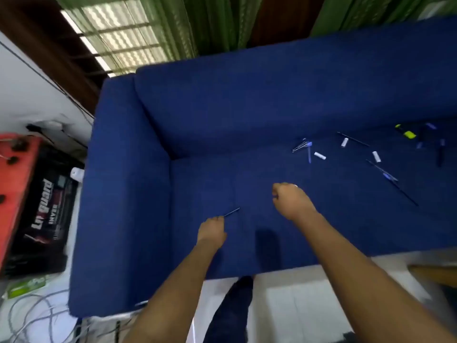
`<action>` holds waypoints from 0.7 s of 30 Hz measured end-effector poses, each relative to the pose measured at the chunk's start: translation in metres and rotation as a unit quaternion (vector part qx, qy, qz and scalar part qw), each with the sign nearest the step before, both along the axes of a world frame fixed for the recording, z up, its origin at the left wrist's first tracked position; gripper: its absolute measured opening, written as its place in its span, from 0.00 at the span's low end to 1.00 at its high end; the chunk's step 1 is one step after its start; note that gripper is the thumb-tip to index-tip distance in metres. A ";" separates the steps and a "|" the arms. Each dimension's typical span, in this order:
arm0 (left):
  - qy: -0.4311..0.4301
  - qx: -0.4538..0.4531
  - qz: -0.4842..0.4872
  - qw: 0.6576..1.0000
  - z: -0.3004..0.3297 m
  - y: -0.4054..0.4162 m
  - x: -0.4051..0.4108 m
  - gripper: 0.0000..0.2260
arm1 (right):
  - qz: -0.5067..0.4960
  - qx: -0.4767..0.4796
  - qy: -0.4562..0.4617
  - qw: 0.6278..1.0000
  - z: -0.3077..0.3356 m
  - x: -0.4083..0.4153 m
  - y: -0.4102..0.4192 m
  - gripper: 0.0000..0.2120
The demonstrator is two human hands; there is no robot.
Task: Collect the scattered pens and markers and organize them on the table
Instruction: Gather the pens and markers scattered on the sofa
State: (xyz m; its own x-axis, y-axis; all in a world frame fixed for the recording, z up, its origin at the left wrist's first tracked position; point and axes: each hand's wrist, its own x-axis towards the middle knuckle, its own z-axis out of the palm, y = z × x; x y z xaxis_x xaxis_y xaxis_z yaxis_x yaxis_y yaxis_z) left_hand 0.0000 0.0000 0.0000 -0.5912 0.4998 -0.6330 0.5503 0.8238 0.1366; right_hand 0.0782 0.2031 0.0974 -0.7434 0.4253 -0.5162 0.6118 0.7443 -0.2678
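Note:
Both my hands reach over the seat of a blue sofa (247, 115). My left hand (212, 230) is closed on a thin dark pen (232, 212) whose tip sticks out up and to the right. My right hand (289, 198) is a closed fist above the seat; I cannot see anything in it. Further right on the seat lie scattered pens and markers: a blue pen (309, 152), white caps (320, 155), a thin black pen (353, 139), a long dark pen (393, 183) and a yellow highlighter (408, 133).
The sofa's left armrest (123, 194) stands beside a red and black box (37, 201). Grey cables (37, 315) lie on the white floor at lower left. A wooden edge (432, 273) shows at lower right. Green curtains hang behind the sofa.

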 end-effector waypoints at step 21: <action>0.026 0.023 -0.032 0.999 -0.104 0.214 -0.111 0.15 | -0.028 -0.050 -0.064 0.996 -0.155 -0.076 0.208 0.11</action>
State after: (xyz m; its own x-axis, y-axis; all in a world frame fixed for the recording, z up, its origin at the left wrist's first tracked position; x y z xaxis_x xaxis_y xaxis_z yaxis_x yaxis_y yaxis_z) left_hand -0.1107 0.2135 -0.1043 -0.5895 0.5649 -0.5774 0.6082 0.7808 0.1429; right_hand 0.0019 0.4107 -0.0574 -0.6456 0.4060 -0.6468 0.6852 0.6819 -0.2559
